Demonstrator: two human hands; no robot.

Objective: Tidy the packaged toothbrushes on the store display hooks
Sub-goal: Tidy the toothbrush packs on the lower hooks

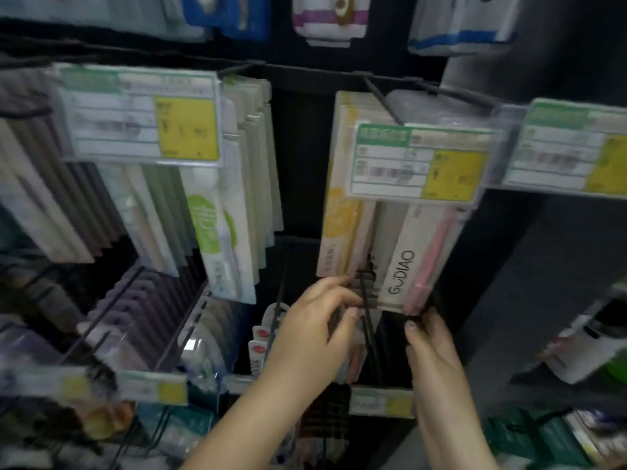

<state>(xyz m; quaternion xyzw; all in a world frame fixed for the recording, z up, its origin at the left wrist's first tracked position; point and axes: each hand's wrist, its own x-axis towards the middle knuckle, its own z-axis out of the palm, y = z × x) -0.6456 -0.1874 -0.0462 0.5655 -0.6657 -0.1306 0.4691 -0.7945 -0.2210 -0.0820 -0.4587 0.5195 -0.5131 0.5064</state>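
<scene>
A stack of packaged toothbrushes (410, 262), grey cards printed GUDIAO with a pink brush, hangs from a black hook (383, 103) behind a price tag (417, 161). My left hand (315, 320) curls its fingers round the stack's lower left corner. My right hand (431, 337) pinches the bottom right corner from below. Yellow toothbrush packs (339, 228) hang just left of this stack. The backs of the packs are hidden.
Green and white toothbrush packs (220, 239) hang on the hook to the left under another price tag (142, 113). Purple packs (135, 300) sit lower left. Lower hooks (274, 327) with red-spotted packs lie under my left hand. A dark shelf wall (529, 266) stands right.
</scene>
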